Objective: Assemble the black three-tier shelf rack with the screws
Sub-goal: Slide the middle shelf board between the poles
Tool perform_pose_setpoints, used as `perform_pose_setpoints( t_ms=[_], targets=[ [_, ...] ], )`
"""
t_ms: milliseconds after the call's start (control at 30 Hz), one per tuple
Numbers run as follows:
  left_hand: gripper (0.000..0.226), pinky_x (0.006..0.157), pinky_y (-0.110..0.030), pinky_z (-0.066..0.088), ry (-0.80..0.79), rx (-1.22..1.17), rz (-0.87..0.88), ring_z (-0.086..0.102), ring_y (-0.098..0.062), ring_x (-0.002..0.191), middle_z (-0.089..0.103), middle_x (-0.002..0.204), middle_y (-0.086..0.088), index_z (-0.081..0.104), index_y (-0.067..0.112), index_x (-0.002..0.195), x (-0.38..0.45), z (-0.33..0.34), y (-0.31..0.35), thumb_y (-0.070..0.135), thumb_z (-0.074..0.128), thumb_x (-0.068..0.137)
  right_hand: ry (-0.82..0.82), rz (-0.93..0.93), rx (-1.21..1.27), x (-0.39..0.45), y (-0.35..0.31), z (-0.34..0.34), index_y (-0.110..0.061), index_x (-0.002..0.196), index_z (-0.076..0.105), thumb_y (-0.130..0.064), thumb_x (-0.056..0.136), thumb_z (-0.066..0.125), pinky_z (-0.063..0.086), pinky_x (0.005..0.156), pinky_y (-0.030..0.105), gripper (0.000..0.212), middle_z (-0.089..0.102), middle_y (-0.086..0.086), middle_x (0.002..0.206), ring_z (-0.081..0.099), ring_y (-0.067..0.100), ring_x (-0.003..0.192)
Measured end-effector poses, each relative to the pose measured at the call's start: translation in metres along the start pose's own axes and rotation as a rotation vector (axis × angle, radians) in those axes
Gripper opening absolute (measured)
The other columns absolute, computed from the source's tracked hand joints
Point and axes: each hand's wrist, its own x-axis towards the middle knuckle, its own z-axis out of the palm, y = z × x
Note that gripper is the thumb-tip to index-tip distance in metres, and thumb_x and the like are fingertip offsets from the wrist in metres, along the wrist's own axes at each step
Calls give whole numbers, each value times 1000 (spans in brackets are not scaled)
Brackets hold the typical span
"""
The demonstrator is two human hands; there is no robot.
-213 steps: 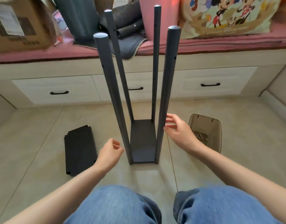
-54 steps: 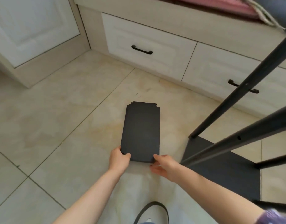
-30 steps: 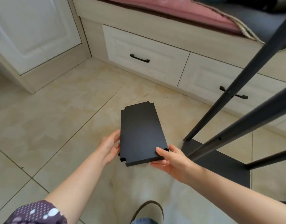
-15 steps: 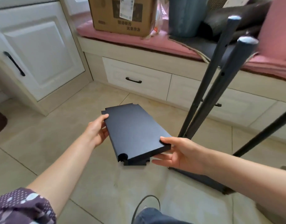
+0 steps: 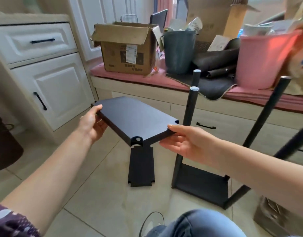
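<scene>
Shelf board | level between hands | left hand grip clamped far-left corner | right hand near-right edge

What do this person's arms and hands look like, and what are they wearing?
Both forearms are bare, with no gloves, rings or watch visible. The left hand and right hand are bare. A dark purple sleeve with pale spots shows at the left arm. Blue jeans below.

We see an open cardboard box on the pink window-seat cushion; just beside it stands a grey bin holding paper cups; further right stands a pink bin; white drawers run beneath the seat; a white cabinet stands at left on the tiled floor.
</scene>
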Motion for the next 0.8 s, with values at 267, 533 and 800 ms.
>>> perform_pose_setpoints(
  t_ms=[267, 533, 800],
  targets=[
    [14, 64, -24, 61, -148, -46, -95, 75, -14, 69, 76, 78, -1, 63, 13, 101, -48, 18, 34, 23, 67, 91, -12, -150, -56, -60, -48, 3, -2, 112, 53, -6, 91, 60, 59, 56, 44, 23, 71, 26, 107, 74, 39, 84],
    [32, 56, -28, 60, -279, 3, -108, 77, -20, 77, 78, 92, -7, 59, 12, 117, -62, 72, 50, 35, 63, 95, 145, -296, -100, -106, -115, -34, 0, 110, 57, -13, 96, 57, 58, 51, 33, 19, 73, 17, 81, 74, 27, 67],
    [33, 65, -30, 61, -471, 215, -28, 76, -28, 90, 78, 89, -7, 58, 9, 117, -72, 155, 39, 27, 67, 90, 480, -509, -288, -130, -181, -92, -8, 103, 60, -23, 98, 60, 54, 44, 26, 17, 70, 11, 82, 71, 18, 54]
  ],
)
